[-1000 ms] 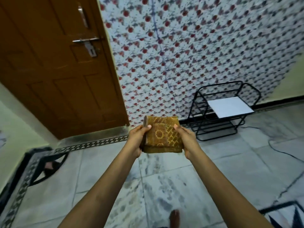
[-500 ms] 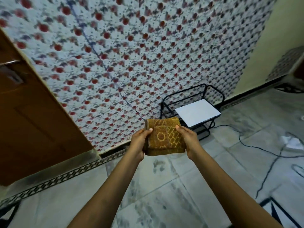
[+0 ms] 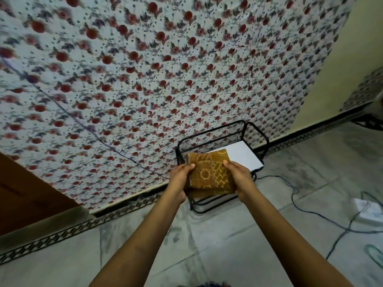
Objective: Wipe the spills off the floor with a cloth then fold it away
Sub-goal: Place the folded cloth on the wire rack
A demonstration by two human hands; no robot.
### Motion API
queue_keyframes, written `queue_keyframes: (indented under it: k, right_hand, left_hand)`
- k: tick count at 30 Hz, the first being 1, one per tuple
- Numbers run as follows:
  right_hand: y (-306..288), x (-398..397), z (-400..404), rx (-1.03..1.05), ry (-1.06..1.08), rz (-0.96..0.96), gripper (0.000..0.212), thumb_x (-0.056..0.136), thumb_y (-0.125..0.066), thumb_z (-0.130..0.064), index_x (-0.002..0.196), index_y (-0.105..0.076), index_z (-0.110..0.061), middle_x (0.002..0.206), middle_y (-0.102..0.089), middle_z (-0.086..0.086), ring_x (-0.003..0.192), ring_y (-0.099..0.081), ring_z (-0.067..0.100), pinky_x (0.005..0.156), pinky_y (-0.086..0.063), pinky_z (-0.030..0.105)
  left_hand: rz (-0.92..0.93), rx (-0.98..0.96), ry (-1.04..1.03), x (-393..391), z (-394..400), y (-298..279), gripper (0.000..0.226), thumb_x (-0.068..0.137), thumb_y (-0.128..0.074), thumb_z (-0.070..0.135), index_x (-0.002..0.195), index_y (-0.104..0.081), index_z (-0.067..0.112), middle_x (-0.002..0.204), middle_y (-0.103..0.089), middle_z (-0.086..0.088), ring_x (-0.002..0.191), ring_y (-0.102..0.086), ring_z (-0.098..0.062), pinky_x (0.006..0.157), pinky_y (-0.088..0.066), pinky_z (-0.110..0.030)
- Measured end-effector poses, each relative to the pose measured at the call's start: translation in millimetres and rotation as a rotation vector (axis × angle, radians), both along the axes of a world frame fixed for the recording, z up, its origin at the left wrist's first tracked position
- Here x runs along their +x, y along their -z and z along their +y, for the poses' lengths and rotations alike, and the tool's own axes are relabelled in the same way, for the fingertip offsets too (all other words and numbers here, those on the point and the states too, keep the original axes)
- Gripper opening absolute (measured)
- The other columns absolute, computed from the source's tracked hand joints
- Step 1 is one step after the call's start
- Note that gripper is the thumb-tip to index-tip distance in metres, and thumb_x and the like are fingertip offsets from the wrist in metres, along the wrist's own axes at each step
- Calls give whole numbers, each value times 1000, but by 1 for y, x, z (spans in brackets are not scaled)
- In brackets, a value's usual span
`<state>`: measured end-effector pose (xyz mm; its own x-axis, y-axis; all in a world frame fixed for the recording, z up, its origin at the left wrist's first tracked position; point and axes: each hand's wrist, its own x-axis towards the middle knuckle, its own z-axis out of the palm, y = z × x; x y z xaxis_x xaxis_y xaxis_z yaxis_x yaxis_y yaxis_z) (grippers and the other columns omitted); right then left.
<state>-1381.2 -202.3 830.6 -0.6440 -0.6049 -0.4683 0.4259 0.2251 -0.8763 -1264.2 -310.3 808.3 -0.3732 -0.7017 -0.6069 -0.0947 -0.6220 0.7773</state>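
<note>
A folded brown cloth (image 3: 209,172) with a yellow woven pattern is held out in front of me, above the marble floor (image 3: 228,241). My left hand (image 3: 180,176) grips its left edge, thumb on top. Its right edge sits in my right hand (image 3: 238,175), thumb on top as well. The cloth overlaps a black wire rack (image 3: 257,133) that stands against the wall, with a white sheet (image 3: 244,155) lying on the rack's top shelf.
A floral-patterned wall (image 3: 165,79) fills the view ahead. A brown wooden door (image 3: 24,195) is at the left. Dark cables (image 3: 300,208) run across the floor at the right to a white box (image 3: 366,210). A cream wall (image 3: 342,69) meets the corner.
My view has swung right, away from the door. The cloth, held in both hands, now sits in front of the wire rack, which looks closer.
</note>
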Motion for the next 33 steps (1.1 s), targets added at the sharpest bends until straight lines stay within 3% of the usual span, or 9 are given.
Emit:
queue_keyframes:
  k: [2, 5, 9, 13, 15, 22, 27, 33]
  right_hand:
    - [5, -39, -3, 6, 10, -8, 28, 92, -57, -23, 115, -62, -7, 97, -59, 4, 74, -55, 7, 56, -45, 18]
    - [13, -88, -9, 9, 19, -21, 28, 92, -58, -24, 113, -63, -6, 99, -60, 6, 79, -57, 13, 60, -46, 20]
    - [28, -147, -29, 30, 22, -31, 23, 93, -57, -24, 108, -63, -8, 100, -61, 7, 83, -58, 17, 62, -48, 23]
    - [44, -203, -58, 61, 14, -40, 15, 93, -57, -25, 98, -61, -12, 98, -62, 8, 89, -59, 23, 72, -49, 29]
    - [46, -224, -71, 85, 9, -53, 12, 93, -57, -23, 96, -60, -12, 95, -61, 7, 87, -58, 23, 69, -49, 29]
    - [60, -310, -127, 131, -32, -80, 12, 93, -57, -24, 101, -60, -15, 96, -60, 6, 77, -58, 15, 57, -46, 23]
    - [84, -356, -162, 161, -90, -122, 13, 93, -57, -22, 101, -61, -14, 97, -61, 7, 75, -59, 12, 59, -48, 21]
    - [125, -403, -201, 192, -229, -160, 32, 95, -53, -22, 125, -57, -11, 106, -59, 7, 83, -58, 15, 61, -49, 18]
  left_hand:
    - [8, 18, 5, -37, -1, 2, 34, 88, -63, 20, 121, -58, 14, 108, -66, -10, 93, -63, -27, 71, -53, -34]
    - [-14, 41, 26, -87, -9, 5, 37, 88, -62, 21, 125, -56, 14, 117, -65, -13, 96, -62, -29, 74, -53, -37]
    - [2, 50, 15, -145, -28, 17, 42, 89, -63, 19, 128, -53, 11, 121, -63, -14, 84, -62, -25, 59, -52, -33]
    - [-11, 56, 32, -200, -56, 34, 11, 90, -61, 19, 98, -62, 13, 113, -65, -16, 78, -62, -24, 74, -53, -35]
    - [-23, 74, 36, -222, -70, 42, 4, 89, -61, 19, 91, -61, 15, 113, -66, -16, 79, -63, -24, 72, -52, -32]
    - [-42, 145, -39, -304, -119, 62, 6, 90, -61, 17, 95, -62, 15, 105, -66, -12, 81, -63, -24, 64, -50, -31]
    - [-78, 128, -73, -339, -142, 84, 33, 91, -59, 21, 124, -56, 19, 115, -65, -10, 99, -63, -30, 82, -54, -40]
    - [-130, 130, -173, -379, -168, 112, 36, 94, -56, 21, 129, -53, 24, 119, -63, -12, 104, -60, -33, 87, -52, -44]
